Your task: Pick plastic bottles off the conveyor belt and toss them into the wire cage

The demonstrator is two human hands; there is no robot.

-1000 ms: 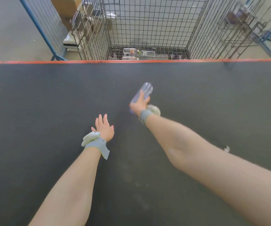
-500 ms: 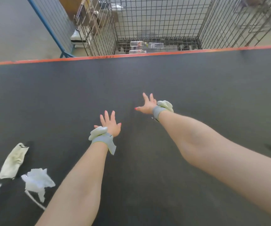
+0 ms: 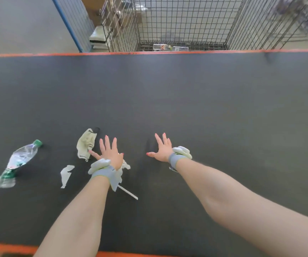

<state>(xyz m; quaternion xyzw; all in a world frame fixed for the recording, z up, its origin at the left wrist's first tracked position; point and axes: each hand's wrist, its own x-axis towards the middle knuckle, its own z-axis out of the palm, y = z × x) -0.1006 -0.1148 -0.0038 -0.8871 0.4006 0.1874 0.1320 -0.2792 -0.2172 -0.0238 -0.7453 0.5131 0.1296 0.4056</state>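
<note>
Well, with the left hand [image 3: 110, 154] and right hand [image 3: 163, 151] both splayed and empty above the conveyor belt [image 3: 214, 108], the crushed green-capped bottle [image 3: 22, 157] lying far left looks light, thin-walled and probably empty, best gripped round its dented middle.

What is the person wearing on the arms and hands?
No sleeves show on either forearm. The left hand and right hand have red-painted nails and uncovered fingers. Each wrist has a grey band with a thin yellow-green edge, the left band and the right band, with whitish soft material bunched beside it, perhaps a folded-back glove.
</note>
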